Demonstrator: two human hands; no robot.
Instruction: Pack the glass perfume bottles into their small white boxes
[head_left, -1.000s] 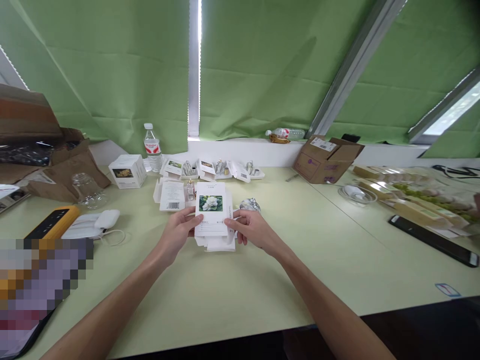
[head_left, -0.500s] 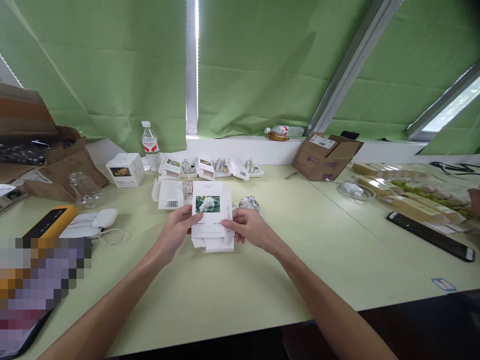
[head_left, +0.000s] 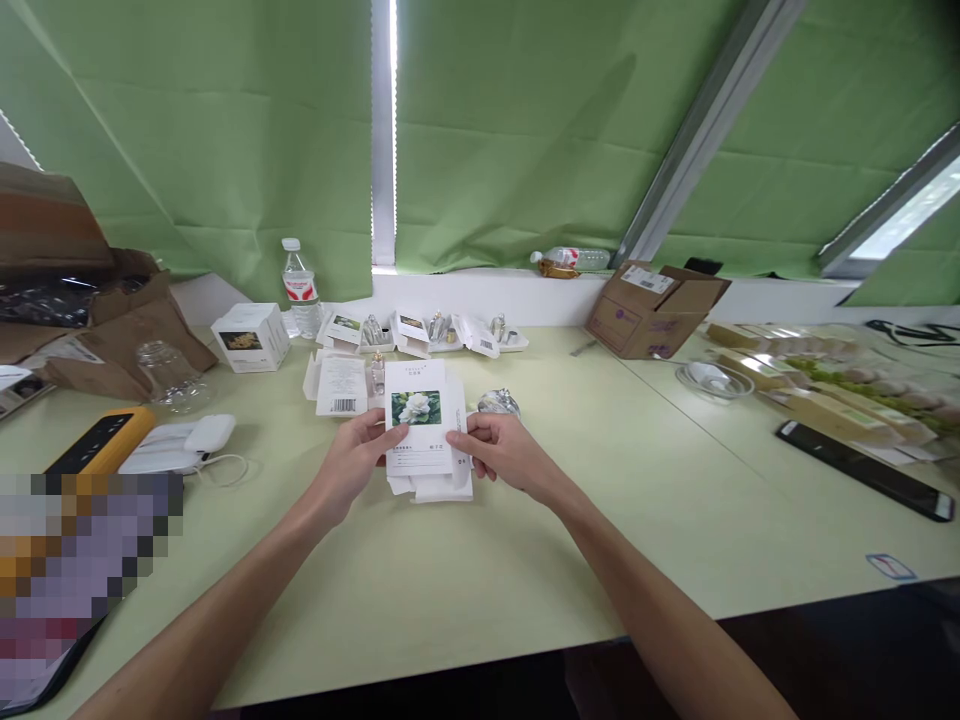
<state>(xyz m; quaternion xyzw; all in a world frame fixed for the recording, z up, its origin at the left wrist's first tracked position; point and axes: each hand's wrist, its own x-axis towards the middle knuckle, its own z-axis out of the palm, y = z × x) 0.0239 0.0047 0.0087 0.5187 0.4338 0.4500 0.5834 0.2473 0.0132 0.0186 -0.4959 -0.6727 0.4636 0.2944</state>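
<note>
Carton [head_left: 426, 441] of white card, printed with a white flower, sits between our two hands, straight ahead of us. Its long axis points away from us, the near end loose with flaps [head_left: 442, 489] sticking out toward our side and a narrow panel showing along its right edge. We have the left hand [head_left: 351, 462] pinched on the left edge, thumb over the printed face, and the right hand [head_left: 508, 455] pinched on the right edge near the lower end. Neither hand is nearer: the carton lies to the right of the left one and to the left of the right one, so what counts for handling it, we judge, is this grip across its short side. We cannot tell whether its underside touches the surface [head_left: 465, 590].

Just beyond our right hand lies a silvery bundle [head_left: 500, 402]; whether they touch, we cannot make out. Past the left hand, near the carton's far left corner, are a small glass bottle [head_left: 377, 373] and a barcoded white box [head_left: 343, 384].
</note>
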